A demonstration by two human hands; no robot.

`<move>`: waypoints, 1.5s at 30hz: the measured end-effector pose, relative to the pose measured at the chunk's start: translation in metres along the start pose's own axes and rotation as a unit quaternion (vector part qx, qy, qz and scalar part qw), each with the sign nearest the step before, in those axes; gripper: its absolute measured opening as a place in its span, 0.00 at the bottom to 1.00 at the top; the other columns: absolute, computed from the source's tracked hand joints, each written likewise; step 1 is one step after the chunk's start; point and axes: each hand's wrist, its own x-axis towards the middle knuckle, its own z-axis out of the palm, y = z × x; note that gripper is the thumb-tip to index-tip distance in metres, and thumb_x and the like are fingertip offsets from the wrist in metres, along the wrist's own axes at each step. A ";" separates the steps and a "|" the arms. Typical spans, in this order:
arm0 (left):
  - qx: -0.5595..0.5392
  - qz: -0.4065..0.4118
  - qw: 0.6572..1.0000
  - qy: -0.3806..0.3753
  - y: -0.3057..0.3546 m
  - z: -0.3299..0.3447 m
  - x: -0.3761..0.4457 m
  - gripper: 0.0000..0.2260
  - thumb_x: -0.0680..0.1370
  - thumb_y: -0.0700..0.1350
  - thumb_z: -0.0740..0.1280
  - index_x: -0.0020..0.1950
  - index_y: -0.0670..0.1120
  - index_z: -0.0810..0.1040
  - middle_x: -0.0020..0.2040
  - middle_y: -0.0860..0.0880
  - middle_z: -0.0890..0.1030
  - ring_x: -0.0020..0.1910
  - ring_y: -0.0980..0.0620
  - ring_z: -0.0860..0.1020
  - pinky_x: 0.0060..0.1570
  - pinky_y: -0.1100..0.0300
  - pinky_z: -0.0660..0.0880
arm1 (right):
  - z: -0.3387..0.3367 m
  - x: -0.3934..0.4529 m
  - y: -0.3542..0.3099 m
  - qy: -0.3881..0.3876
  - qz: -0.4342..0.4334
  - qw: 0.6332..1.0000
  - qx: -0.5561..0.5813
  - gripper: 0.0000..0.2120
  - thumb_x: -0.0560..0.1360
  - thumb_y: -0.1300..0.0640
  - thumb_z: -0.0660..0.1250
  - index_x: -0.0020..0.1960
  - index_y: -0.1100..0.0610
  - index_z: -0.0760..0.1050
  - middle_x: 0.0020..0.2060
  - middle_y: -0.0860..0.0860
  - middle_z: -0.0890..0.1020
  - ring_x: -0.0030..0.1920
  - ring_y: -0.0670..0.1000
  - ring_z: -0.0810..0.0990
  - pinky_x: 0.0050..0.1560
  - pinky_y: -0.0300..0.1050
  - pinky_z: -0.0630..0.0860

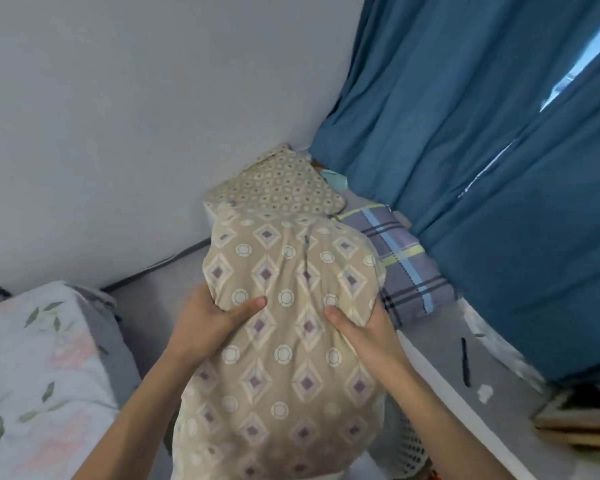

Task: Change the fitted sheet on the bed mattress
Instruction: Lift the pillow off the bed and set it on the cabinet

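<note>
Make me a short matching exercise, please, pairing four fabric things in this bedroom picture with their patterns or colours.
Things:
1. bundle held by the left hand and right hand
2. curtain
3. pillow beside the curtain
4. folded blanket at the left

Looks:
A. white with leaves and pink flowers
B. beige with diamonds and circles
C. plain teal blue
D. purple-grey plaid with blue and yellow stripes

Pairs: 1-B, 2-C, 3-D, 4-A

Bundled sheet (284,341): we see soft matt woven cloth, tan, printed with diamonds and circles.
Pillow (281,183): we note matt tan cloth, dotted print.
Plaid cloth (406,258): matt, smooth weave.
Curtain (482,168): matt teal fabric, fine folds.
Floral blanket (35,368): fluffy, napped surface.
Wall (118,116): smooth matt paint.
</note>
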 end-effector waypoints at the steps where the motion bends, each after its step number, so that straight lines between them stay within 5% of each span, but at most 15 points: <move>1: 0.009 0.006 1.000 -0.016 0.006 0.011 0.014 0.23 0.68 0.59 0.82 0.60 0.62 0.80 0.51 0.71 0.84 0.49 0.69 0.82 0.51 0.62 0.78 | -0.008 0.006 0.002 0.017 0.007 1.000 0.004 0.33 0.70 0.39 0.80 0.71 0.39 0.70 0.59 0.33 0.81 0.60 0.36 0.78 0.65 0.44 0.73; 7: 0.097 0.013 0.993 -0.064 0.034 0.066 0.092 0.24 0.68 0.62 0.81 0.60 0.59 0.80 0.49 0.66 0.84 0.46 0.70 0.80 0.46 0.69 0.73 | -0.047 0.064 0.019 0.066 0.046 0.996 0.035 0.43 0.61 0.26 0.78 0.72 0.39 0.71 0.61 0.36 0.82 0.63 0.43 0.81 0.71 0.55 0.75; 12: 0.142 -0.014 0.989 -0.040 0.042 0.078 0.147 0.38 0.61 0.76 0.77 0.65 0.59 0.79 0.55 0.62 0.85 0.56 0.56 0.83 0.60 0.49 0.80 | -0.054 0.128 0.012 0.052 0.035 0.997 0.038 0.40 0.64 0.29 0.79 0.72 0.40 0.73 0.62 0.36 0.83 0.63 0.41 0.81 0.70 0.55 0.77; 17: 0.230 -0.033 0.972 -0.030 0.045 0.065 0.196 0.46 0.55 0.85 0.68 0.62 0.56 0.78 0.54 0.58 0.84 0.55 0.51 0.83 0.57 0.46 0.80 | -0.037 0.182 -0.002 0.046 0.035 0.998 0.034 0.41 0.65 0.32 0.80 0.74 0.40 0.71 0.64 0.35 0.81 0.65 0.41 0.79 0.72 0.54 0.75; 27: 0.246 -0.030 0.965 -0.088 0.057 0.056 0.322 0.40 0.57 0.80 0.74 0.55 0.52 0.77 0.49 0.56 0.83 0.48 0.51 0.82 0.51 0.47 0.81 | -0.005 0.266 -0.023 0.098 0.071 0.993 -0.003 0.51 0.62 0.23 0.76 0.79 0.38 0.63 0.71 0.36 0.76 0.71 0.45 0.75 0.75 0.56 0.72; 35: 0.277 -0.007 0.951 -0.135 0.082 0.119 0.358 0.31 0.65 0.73 0.76 0.49 0.51 0.71 0.46 0.56 0.77 0.44 0.52 0.77 0.46 0.50 0.78 | -0.045 0.283 -0.011 0.154 0.104 0.982 0.004 0.51 0.62 0.23 0.75 0.79 0.40 0.64 0.70 0.37 0.77 0.70 0.46 0.77 0.74 0.55 0.73; 45: 0.266 -0.043 0.957 -0.113 0.110 0.230 0.394 0.33 0.65 0.74 0.76 0.59 0.55 0.72 0.51 0.56 0.77 0.58 0.45 0.81 0.51 0.51 0.74 | -0.144 0.368 0.027 0.103 0.129 0.986 -0.025 0.52 0.63 0.24 0.76 0.80 0.43 0.65 0.71 0.40 0.77 0.71 0.46 0.76 0.74 0.53 0.72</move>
